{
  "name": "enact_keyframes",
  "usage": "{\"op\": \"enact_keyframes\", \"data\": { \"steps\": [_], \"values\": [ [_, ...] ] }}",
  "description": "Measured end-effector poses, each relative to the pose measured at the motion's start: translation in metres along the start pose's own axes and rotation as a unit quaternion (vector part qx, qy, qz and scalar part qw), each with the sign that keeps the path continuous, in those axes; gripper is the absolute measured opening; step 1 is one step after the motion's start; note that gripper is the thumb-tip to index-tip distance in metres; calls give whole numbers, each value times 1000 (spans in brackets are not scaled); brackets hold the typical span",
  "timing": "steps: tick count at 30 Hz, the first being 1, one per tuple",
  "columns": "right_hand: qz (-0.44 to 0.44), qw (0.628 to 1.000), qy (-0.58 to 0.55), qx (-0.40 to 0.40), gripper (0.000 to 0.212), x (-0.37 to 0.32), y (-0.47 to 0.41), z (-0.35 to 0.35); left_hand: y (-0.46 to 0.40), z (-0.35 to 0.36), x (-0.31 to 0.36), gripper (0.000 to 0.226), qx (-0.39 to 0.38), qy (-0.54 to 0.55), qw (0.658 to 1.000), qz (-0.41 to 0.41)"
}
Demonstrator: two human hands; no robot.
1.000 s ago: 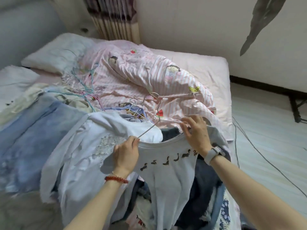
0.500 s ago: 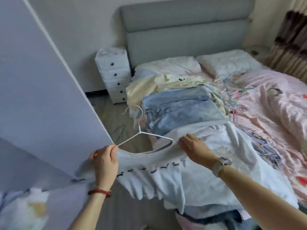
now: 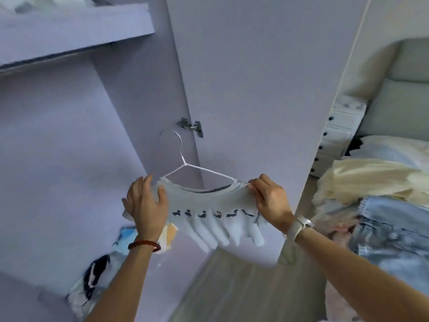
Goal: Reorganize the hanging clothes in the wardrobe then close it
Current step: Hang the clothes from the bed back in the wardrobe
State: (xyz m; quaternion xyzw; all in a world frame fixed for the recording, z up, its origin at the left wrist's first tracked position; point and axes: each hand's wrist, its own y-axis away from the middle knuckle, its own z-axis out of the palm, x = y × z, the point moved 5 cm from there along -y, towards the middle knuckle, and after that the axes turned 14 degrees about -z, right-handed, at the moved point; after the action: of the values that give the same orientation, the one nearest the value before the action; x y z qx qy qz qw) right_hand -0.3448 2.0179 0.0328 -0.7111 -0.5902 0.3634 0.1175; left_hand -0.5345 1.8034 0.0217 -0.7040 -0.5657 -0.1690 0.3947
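Observation:
I hold a pale grey T-shirt (image 3: 209,205) with a row of small dark figures across its chest, threaded on a white wire hanger (image 3: 183,161). My left hand (image 3: 146,205) grips the shirt's left shoulder and my right hand (image 3: 267,198) pinches its right shoulder. The hanger's hook points up in front of the open lilac wardrobe (image 3: 58,140). The wardrobe door (image 3: 255,89) stands open just behind the shirt, with a metal hinge (image 3: 190,126) showing. No hanging rail is visible.
A wardrobe shelf (image 3: 76,31) runs across the upper left. Folded printed clothes (image 3: 92,275) lie low inside the wardrobe. At the right are the bed with piled clothes and jeans (image 3: 390,228), a white drawer unit (image 3: 336,135) and a grey headboard (image 3: 401,108).
I have turned from the bed to the wardrobe. Both hands have carried the shirt on its hanger off the clothes pile and up in front of the open wardrobe.

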Motion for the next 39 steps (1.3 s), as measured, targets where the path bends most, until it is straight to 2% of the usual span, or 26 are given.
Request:
{"op": "enact_keyframes", "data": {
  "steps": [4, 7, 11, 14, 21, 24, 28, 31, 35, 39],
  "values": [
    [10, 998, -56, 12, 38, -4, -72, 41, -41, -38, 25, 44, 85, -2, 996, 26],
    [14, 994, -106, 3, 27, -5, -129, 71, -73, -59, 62, 45, 169, -40, 980, 94],
    [2, 987, -158, -2, 26, -11, -204, 99, -119, -75, 119, 42, 276, -145, 931, 189],
    [-16, 985, -170, -12, 27, -23, -256, 116, -157, -80, 147, 51, 320, -254, 891, 200],
    [9, 980, -201, -7, 38, -54, -359, 150, -221, -96, 126, 83, 301, -397, 865, 61],
    [0, 978, -210, -11, 39, -63, -393, 165, -228, -99, 111, 97, 301, -456, 836, 53],
    [30, 973, -229, -18, 39, -59, -411, 192, -231, -94, 109, 98, 323, -473, 818, 51],
    [45, 971, -232, -45, 41, -44, -403, 211, -235, -92, 107, 94, 325, -464, 822, 54],
    [7, 976, -207, -63, 36, -35, -396, 212, -237, -90, 106, 92, 327, -450, 829, 55],
    [-49, 975, -214, -38, 44, -36, -375, 206, -226, -77, 106, 80, 332, -388, 859, 41]
  ]
}}
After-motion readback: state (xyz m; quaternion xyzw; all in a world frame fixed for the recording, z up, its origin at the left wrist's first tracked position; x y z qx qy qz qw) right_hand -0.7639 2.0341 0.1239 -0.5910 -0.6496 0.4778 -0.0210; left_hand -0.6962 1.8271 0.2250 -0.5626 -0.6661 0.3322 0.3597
